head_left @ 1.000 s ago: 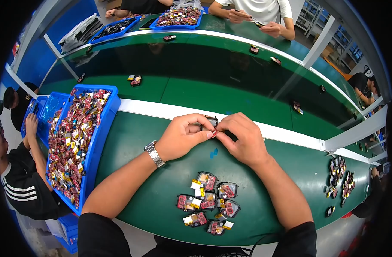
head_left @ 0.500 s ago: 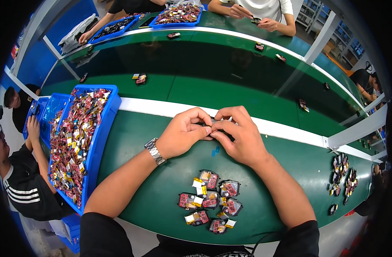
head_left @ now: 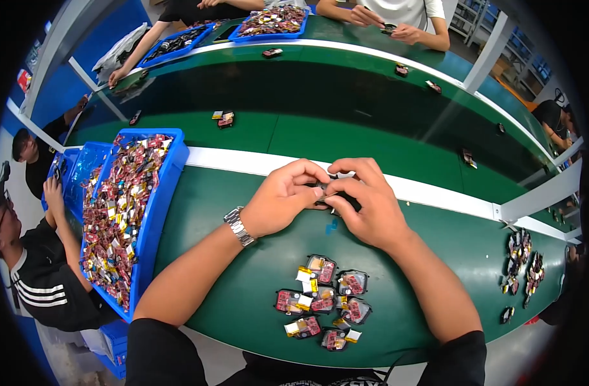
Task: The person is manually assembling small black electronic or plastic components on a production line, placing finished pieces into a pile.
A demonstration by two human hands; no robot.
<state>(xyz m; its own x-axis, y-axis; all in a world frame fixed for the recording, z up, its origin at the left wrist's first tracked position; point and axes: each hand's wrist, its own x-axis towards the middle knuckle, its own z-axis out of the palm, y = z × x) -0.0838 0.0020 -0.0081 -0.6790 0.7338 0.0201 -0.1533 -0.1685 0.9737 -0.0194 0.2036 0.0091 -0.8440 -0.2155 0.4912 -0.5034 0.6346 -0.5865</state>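
Over the green worktable, my left hand point(head_left: 285, 201) and my right hand point(head_left: 370, 204) meet with bent fingers pinching a small dark casing point(head_left: 321, 202). The fingers cover most of it, so its details are hidden. A metal watch is on my left wrist. Below my hands, nearer to me, lies a cluster of small black device casings point(head_left: 353, 282). They show red circuit boards, and several have silver-and-yellow battery packs beside or on them.
A blue bin point(head_left: 172, 188) heaped with red boards and batteries stands on the left. Beyond a white rail point(head_left: 436, 193), a green conveyor belt point(head_left: 307, 138) carries scattered devices. More casings point(head_left: 518, 252) lie at the right. Co-workers sit left and across.
My fingers have shifted slightly around the casing. Devices on the belt have drifted a little to the right. At the far left, a co-worker's arm now reaches toward the belt. The view has shifted slightly.
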